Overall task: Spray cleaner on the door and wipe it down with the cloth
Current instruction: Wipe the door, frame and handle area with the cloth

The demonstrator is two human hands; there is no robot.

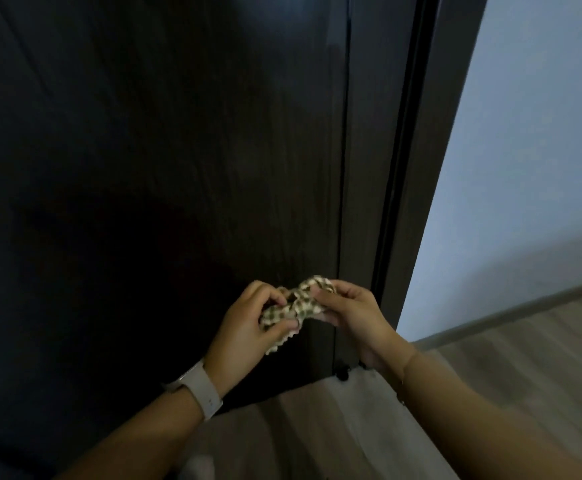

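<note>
The door (178,168) is dark wood grain with a faint sheen; the checked cloth (294,306) looks soft, woven (edges pinked); the floor (525,358) pale wood-look.

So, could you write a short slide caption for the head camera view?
Both hands, left hand and right hand, bunch a checked cloth before a dark door.

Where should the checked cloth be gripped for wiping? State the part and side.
Judging by its bunched shape, grip the checked cloth around its middle wad with the right hand, from the door-frame side; the left hand covers the other end, whose edge dangles loose.
</note>
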